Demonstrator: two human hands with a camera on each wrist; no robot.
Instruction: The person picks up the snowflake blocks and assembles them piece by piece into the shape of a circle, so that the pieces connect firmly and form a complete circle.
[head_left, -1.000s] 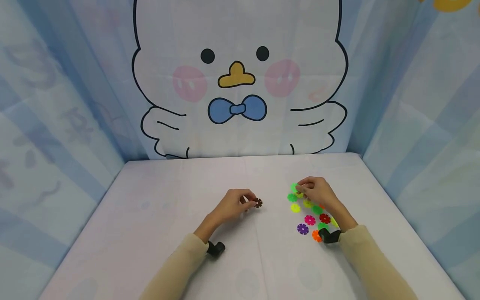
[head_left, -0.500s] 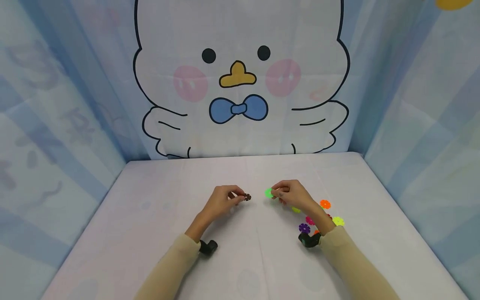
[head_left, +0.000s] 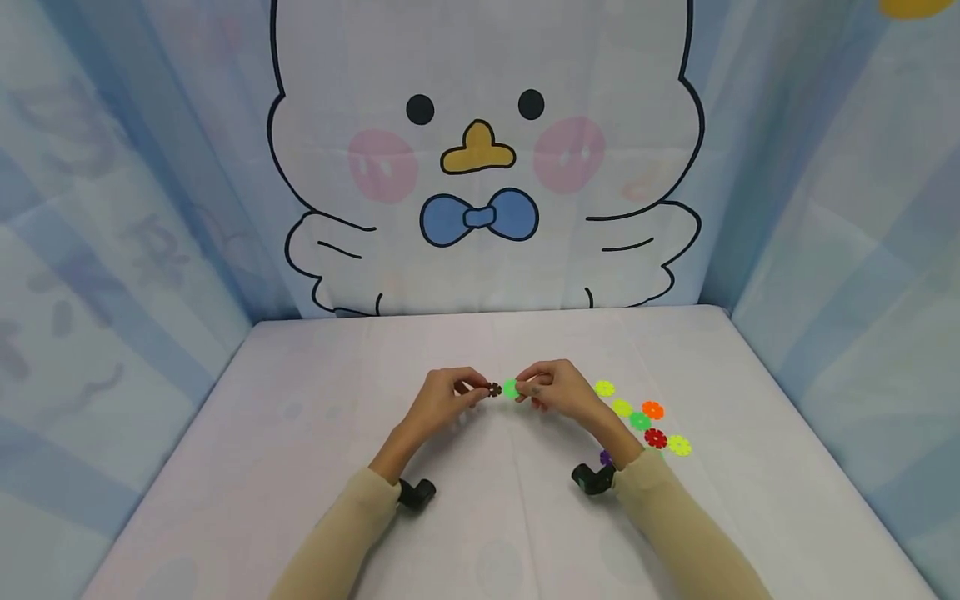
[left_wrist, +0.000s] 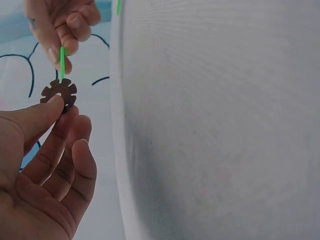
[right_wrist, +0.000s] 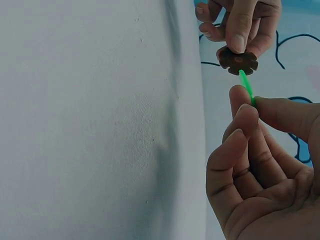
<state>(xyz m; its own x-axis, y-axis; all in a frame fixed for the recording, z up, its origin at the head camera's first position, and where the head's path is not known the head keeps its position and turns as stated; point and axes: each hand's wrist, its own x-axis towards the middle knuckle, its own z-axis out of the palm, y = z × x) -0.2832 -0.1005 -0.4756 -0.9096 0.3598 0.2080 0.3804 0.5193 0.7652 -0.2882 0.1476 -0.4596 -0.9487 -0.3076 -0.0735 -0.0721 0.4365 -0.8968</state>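
Observation:
Between thumb and forefinger my left hand pinches a brown notched disc, shaped like a small flower. My right hand pinches a bright green disc by its edge. Both discs are held above the table, close together in the head view. In the right wrist view the green disc is seen edge-on, its far end at the rim of the brown disc. Whether the notches have slid into each other I cannot tell.
Several loose discs lie right of my right hand, among them a red one, an orange one and a yellow one. A purple disc is partly hidden by my right wrist. The white-covered table meets a printed curtain behind.
My right hand has picked the green disc from the pile and carried it left to the brown one. My left hand has shifted slightly left and up, still holding the brown disc.

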